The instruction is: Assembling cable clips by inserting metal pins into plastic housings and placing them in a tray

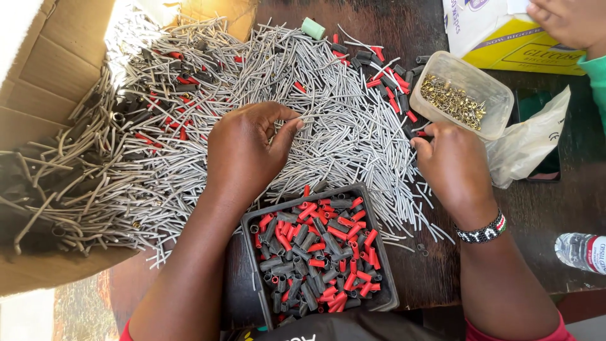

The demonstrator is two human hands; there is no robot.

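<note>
The left hand (243, 148) rests palm-down on the heap of thin grey tubes (328, 107), just above the black tray (377, 252), its fingers curled and the thumb pressed toward them as if pinching at the tubes; what, if anything, it has caught is hidden beneath the palm. The right hand (449, 167) lies to the right of the tray, fingers bent at the edge of the same heap, closing on a small red piece (421, 133) right at its fingertips, though I cannot tell how firmly it grips. A beaded wristband (483, 233) circles that wrist.

The tray sits nearest the person's body, full of short red and black sleeves, likely kept close so both hands can reach it easily. Above and right of the tray, just past the right hand, a clear plastic tub (499, 95) holds small brass pieces (454, 101). More red and black sleeves (379, 69) lie scattered above the tray. Left of it, tubes spill over a flattened cardboard box (44, 76). Another person's hand (568, 22) rests on a yellow-and-white carton (505, 44) far above and right.
</note>
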